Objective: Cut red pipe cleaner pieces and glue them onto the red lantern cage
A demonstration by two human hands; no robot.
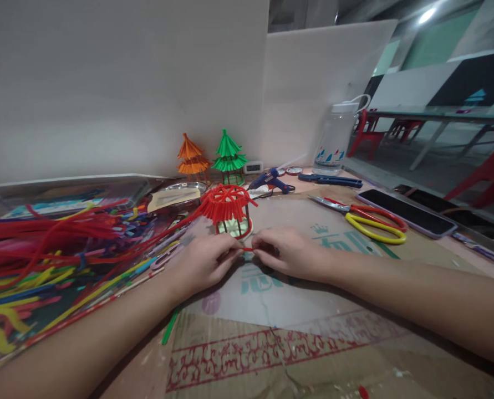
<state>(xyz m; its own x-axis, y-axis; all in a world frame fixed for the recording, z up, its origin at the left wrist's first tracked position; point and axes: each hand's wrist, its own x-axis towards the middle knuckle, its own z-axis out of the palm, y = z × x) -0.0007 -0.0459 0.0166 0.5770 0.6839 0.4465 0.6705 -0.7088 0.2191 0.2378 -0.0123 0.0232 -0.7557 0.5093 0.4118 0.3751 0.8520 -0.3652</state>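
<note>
Forearms (122, 324) extend, 2 hands (207, 260) pinching red strip (247, 249).

Ends of the red strip (248, 249) hidden in left hand (208, 261) and right hand (286, 252)

This looks like a handicraft workshop: fuzzy stems (76, 230) heap up on the left, a glue gun (268, 178) lies far back, scissors (348, 209) on the right, and a red pagoda-shaped model (225, 206) stands near an orange one (192, 164) and a green one (229, 160). Far right, apparently, though blurred, are a long table (429, 114) and red chairs (367, 136).
</note>
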